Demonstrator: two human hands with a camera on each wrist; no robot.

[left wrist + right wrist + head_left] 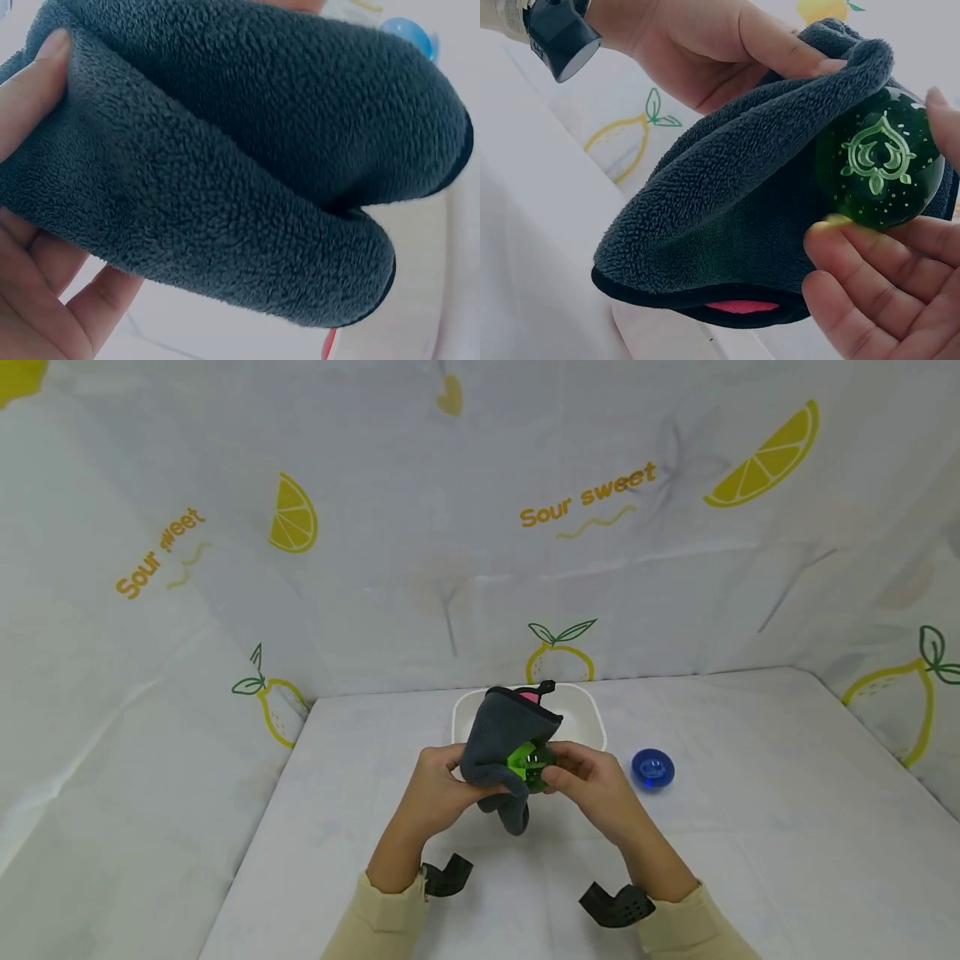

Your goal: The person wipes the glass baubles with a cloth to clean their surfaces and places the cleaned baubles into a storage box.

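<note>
Pinching the fleecy, dark grey, black-edged cloth [504,727], the left hand [441,783] is holding its folds against the green orb [877,161]. From my end, I am seeing that orb gleaming like glass, showing a pale crest and scattered light specks. Its edge is resting between the right hand's [588,777] thumb and fingers, before the white tray [583,718]; a blue orb [652,769] is lying to the right.

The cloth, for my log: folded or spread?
Folded: the left hand holds the cloth bent, and in the left wrist view one part overlaps another.
</note>
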